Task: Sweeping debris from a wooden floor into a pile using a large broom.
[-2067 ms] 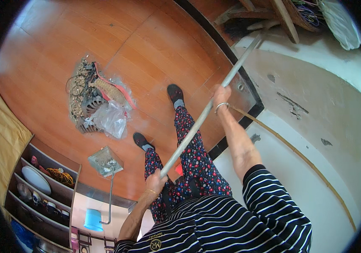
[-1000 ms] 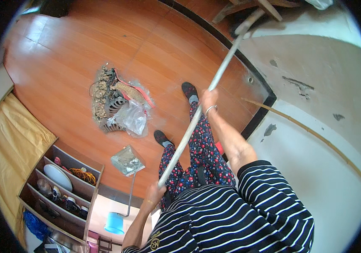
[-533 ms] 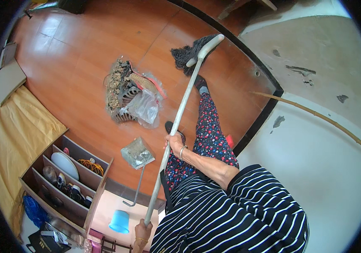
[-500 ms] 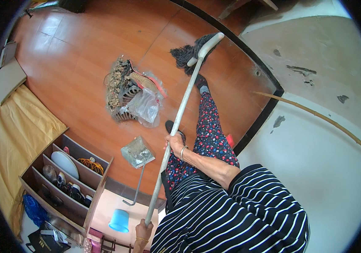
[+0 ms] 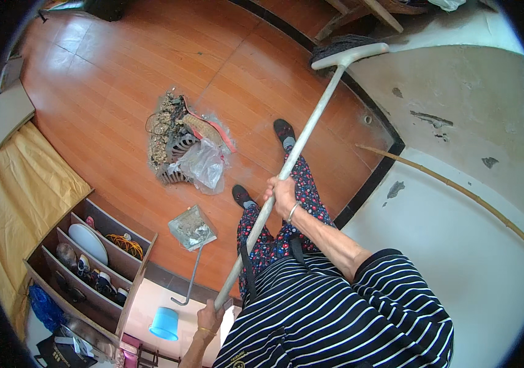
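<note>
Both my hands grip the long pale handle of a mop (image 5: 299,144). My right hand (image 5: 281,193) is wrapped round the middle of the pole, a bangle on its wrist. Lower down, my left hand (image 5: 210,318) is closed round the end of the pole. The mop's white crossbar and dark strands (image 5: 341,46) lie at the far right, by the dark border at the wall's foot. A heap of sweepings (image 5: 179,141) sits on the wooden-look floor, with grit, insoles and a clear plastic bag (image 5: 204,164) in it.
Near my feet lies a long-handled metal dustpan (image 5: 193,228). A brown shoe rack (image 5: 90,264) with shoes stands at the left, beside a yellow cloth (image 5: 23,202). A light-blue bucket (image 5: 165,323) is below it. At right, a bamboo pole (image 5: 458,187) crosses the pale wall.
The mop head has swung right and away, from the floor to the dark border. My right hand has moved up and right with the pole. My feet have shifted.
</note>
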{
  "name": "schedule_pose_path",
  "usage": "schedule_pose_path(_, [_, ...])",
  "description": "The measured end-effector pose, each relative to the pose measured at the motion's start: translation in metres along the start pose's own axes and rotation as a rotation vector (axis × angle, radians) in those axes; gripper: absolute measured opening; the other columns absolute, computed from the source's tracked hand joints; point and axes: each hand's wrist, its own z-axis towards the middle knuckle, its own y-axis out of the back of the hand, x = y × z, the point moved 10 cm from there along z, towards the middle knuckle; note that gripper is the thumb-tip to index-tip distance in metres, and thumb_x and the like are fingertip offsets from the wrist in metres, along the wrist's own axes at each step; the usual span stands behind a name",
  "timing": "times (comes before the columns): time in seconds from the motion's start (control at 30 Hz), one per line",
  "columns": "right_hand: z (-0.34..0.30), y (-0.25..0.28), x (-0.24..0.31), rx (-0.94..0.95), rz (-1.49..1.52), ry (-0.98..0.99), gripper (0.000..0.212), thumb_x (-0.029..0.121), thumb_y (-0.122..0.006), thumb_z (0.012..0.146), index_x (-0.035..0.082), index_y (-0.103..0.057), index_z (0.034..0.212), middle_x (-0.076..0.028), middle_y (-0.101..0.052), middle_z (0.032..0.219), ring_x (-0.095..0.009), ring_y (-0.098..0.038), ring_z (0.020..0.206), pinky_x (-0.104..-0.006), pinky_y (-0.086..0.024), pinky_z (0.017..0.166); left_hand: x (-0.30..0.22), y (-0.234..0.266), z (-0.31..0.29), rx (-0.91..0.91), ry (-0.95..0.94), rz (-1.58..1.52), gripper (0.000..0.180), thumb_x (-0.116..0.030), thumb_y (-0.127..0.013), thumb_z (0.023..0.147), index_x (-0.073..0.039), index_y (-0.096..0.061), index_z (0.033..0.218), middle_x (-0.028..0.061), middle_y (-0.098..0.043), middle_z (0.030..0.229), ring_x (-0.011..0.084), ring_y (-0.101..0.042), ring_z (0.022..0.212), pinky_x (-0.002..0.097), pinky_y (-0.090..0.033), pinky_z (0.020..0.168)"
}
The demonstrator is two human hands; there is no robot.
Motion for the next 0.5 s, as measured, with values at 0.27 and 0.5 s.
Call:
schedule_pose_path(0.27, [0.088,0.016,0.092,-0.149,-0.108,0.191,0.012,-0.001,-0.050,0.072,0.004,-0.039,0.071,-0.004,-0.040,0.052,-0.014,-0.040,0.037,-0.0287,-0.038,0.031,-0.071,-0.006,0.113,0.138,-0.068,-0.109,0.027,-0.024,-0.058,0.075,-0.001,-0.047,0.085,0.0254,-0.055,0.061,0.0439,-0.056,0.064,0.0500,-0.045,0.058])
schedule_pose_path(0.5, [0.099,0.020,0.077,-0.166,0.143,-0.105,0.011,-0.001,-0.047,0.073,0.005,-0.040,0.067,-0.003,-0.037,0.052,-0.012,-0.036,0.037,-0.0303,-0.034,0.033,-0.078,0.002,0.118,0.342,0.054,-0.240,0.026,-0.023,-0.059,0.075,0.000,-0.053,0.086,0.0229,-0.058,0.071,0.0366,-0.060,0.067,0.0407,-0.046,0.060])
